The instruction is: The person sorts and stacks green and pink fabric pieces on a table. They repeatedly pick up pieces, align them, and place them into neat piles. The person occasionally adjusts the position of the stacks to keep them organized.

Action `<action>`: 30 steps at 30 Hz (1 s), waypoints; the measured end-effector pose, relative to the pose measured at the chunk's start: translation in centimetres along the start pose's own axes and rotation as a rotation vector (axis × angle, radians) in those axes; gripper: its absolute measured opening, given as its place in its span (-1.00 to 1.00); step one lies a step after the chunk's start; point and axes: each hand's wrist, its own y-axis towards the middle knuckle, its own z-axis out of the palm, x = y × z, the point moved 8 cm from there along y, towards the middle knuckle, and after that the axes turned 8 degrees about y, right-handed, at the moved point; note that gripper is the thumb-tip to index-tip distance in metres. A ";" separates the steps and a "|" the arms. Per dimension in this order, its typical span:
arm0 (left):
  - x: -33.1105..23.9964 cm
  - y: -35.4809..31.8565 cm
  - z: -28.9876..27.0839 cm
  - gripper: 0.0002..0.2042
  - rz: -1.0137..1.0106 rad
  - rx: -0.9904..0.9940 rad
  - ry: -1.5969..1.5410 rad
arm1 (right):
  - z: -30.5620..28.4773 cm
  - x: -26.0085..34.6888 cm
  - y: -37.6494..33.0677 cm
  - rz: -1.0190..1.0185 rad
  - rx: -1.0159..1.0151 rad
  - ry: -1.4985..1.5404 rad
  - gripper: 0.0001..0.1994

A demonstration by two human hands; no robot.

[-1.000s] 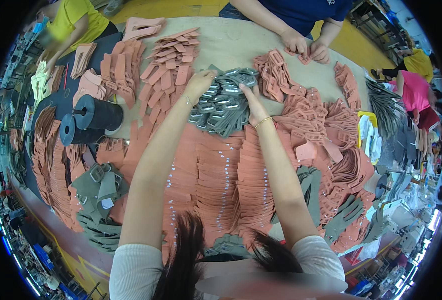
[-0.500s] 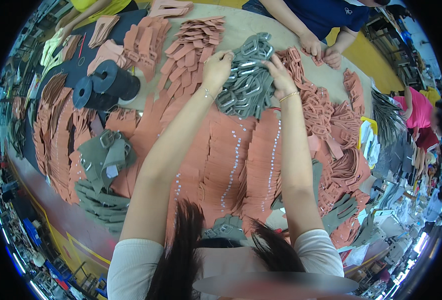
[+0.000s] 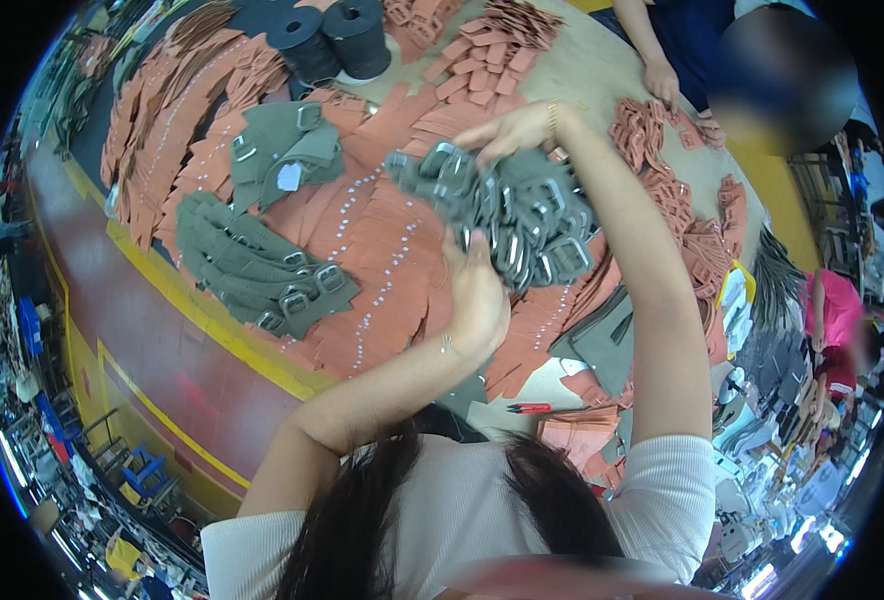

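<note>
"How are the hands holding on?"

"The left hand (image 3: 479, 310) is at the near edge of a bundle of grey-green buckle straps (image 3: 537, 205), fingers pointing away from the body. The right hand (image 3: 517, 130) reaches over its far edge, fingers stretched leftward. Both seem to be touching it, but blur and overlap mean I can't tell whether either is clamped on the straps."

"What's changed?"

"Half a second ago the hands flanked the bundle, left and right, farther out across the table. Now one is near and one far, and the bundle is closer to the body. The camera has turned as well, so part of the shift is only the view. It means the bundle is being handled as one mass, its metal buckles bunched together."

"And around it?"

"Overlapping rows of coral strips (image 3: 382, 290) spread below and to the left. Farther left lies a fanned pile of grey-green straps (image 3: 262, 270), with a folded grey-green piece (image 3: 287, 150) just beyond. On the near side there's a red-handled tool (image 3: 529, 408). Far right are coral buckle straps (image 3: 642, 135), near a co-worker's hand (image 3: 662, 85); two black spools (image 3: 355, 40) stand at the far left."
</note>
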 end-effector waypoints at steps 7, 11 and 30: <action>4.5 3.3 -5.1 -0.67 -0.208 -0.202 -0.095 | 3.2 -7.2 11.9 0.339 0.413 -0.217 -0.51; 6.2 6.1 -2.8 -0.44 -0.350 -0.249 -0.122 | 0.5 -6.3 12.6 0.265 0.430 -0.567 -0.50; -1.0 8.7 -7.1 -0.63 0.469 0.397 1.486 | -7.9 -10.7 -5.5 -0.093 -1.035 -0.059 -0.53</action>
